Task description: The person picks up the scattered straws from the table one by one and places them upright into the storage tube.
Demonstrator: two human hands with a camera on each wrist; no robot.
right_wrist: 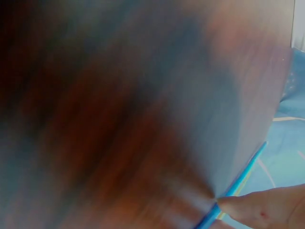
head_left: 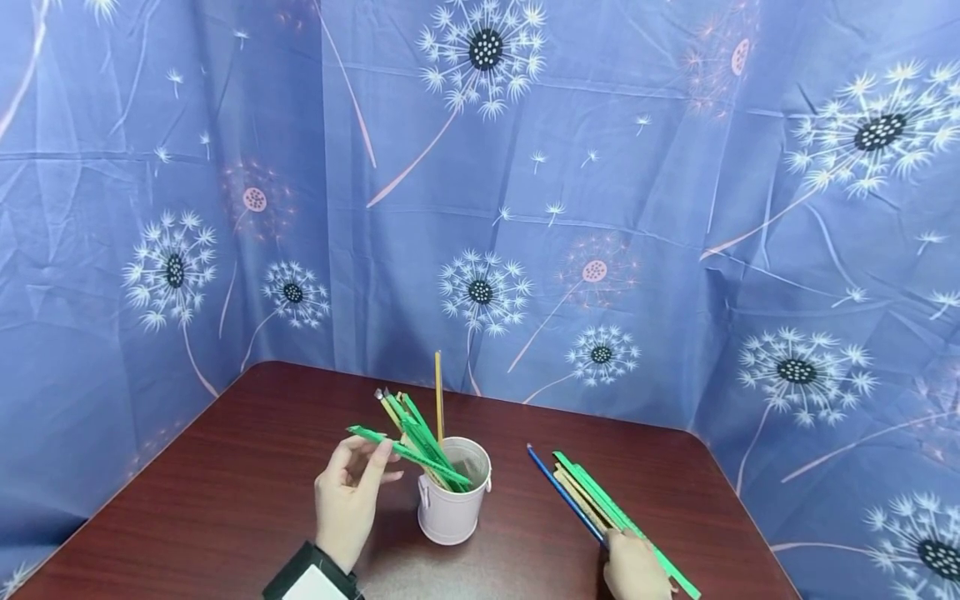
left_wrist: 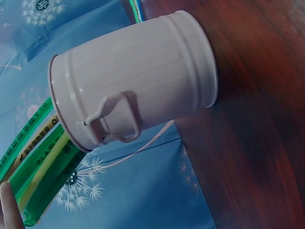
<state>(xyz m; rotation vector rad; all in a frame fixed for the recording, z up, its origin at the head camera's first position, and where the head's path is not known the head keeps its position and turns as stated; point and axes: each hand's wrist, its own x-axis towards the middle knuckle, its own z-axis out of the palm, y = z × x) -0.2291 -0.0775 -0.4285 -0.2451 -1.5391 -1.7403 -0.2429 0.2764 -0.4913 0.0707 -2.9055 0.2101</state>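
My left hand (head_left: 348, 504) pinches a green printed strip (head_left: 367, 432) between thumb and fingers. That strip slants down into a small pale pink bucket (head_left: 447, 521), which stands upright on the table. More green strips (head_left: 417, 433) and yellowish sticks lean out toward the hand; one yellow pencil-like stick (head_left: 438, 387) stands nearly vertical. On the right, my right hand (head_left: 637, 568) grips the near part of a bundle: a blue pencil (head_left: 558, 487), yellowish sticks (head_left: 592, 502) and long green strips (head_left: 611, 510). In the right wrist view a fingertip (right_wrist: 228, 206) touches the blue pencil; its other fingers are mostly hidden.
A dark reddish-brown table (head_left: 225, 492) lies under everything, with rounded far corners. Blue dandelion-print cloth (head_left: 397, 275) hangs behind it and on both sides. The bucket has small side handles (left_wrist: 114, 119).
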